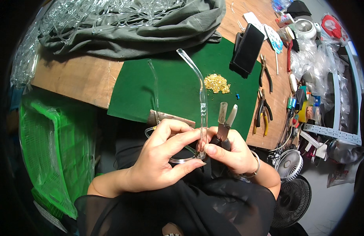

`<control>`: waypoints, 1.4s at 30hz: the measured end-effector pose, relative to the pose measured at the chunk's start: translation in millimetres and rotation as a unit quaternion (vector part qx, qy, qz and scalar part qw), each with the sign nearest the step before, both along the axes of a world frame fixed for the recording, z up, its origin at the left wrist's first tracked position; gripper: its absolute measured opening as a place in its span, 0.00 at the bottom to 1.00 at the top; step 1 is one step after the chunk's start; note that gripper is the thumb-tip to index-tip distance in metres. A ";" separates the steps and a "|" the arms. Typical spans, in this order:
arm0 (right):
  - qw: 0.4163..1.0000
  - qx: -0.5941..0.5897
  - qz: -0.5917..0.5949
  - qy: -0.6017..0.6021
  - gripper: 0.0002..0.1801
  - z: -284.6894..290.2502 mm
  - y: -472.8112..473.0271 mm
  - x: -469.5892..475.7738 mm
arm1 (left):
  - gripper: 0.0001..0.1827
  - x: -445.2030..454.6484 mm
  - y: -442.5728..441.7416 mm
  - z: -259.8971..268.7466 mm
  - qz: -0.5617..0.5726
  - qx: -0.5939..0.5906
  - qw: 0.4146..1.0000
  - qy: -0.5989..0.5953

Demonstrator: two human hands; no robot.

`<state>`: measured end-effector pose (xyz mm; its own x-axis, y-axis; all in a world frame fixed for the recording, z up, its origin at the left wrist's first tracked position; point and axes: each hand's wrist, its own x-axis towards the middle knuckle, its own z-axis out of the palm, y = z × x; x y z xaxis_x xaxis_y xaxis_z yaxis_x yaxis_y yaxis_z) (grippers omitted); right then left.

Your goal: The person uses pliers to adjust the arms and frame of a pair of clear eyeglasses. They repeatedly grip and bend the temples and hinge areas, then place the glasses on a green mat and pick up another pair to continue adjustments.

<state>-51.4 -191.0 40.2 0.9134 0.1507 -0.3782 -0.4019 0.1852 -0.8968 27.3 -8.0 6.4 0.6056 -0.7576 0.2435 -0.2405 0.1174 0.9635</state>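
My left hand (158, 155) grips a clear plastic eyeglass frame (182, 160) near a hinge corner, its thumb below the rim. One clear temple (203, 97) with printed marks rises between my hands; the other temple (156, 88) extends over the green mat (182, 97). In my right hand (236, 152) is a pair of pliers (222, 132), jaws pointing up, one jaw bearing a translucent sleeve and the other a white one. The right thumb and fingers also touch the temple's hinge end. The pliers' handles are mostly hidden in the palm.
A heap of small gold-coloured parts (216, 83) and a blue push pin (237, 95) lie on the mat. Rightward are a black phone (248, 48) and two pliers (265, 73). Clear frames (120, 17) pile on grey cloth (134, 44). Green crates (56, 147) stand left.
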 end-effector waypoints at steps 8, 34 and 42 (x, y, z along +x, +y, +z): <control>0.996 -0.090 -0.014 -0.013 0.09 -3.1 3.2 -1.8 | 0.30 -4.0 -1.5 -1.1 0.043 0.038 0.998 -0.039; 0.998 0.061 -0.015 0.031 0.15 -11.8 -1.8 -1.7 | 0.30 -0.6 0.1 -1.1 -0.012 -0.005 0.998 0.059; 1.000 0.013 -0.011 -0.012 0.12 -7.4 0.1 -0.2 | 0.30 2.2 1.2 -2.8 -0.011 -0.010 0.999 0.035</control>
<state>-51.5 -190.9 32.7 0.9255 0.1406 -0.3517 -0.3754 0.2172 -0.9010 29.5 -6.8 3.6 0.6054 -0.7661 0.2158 -0.1690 0.1411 0.9755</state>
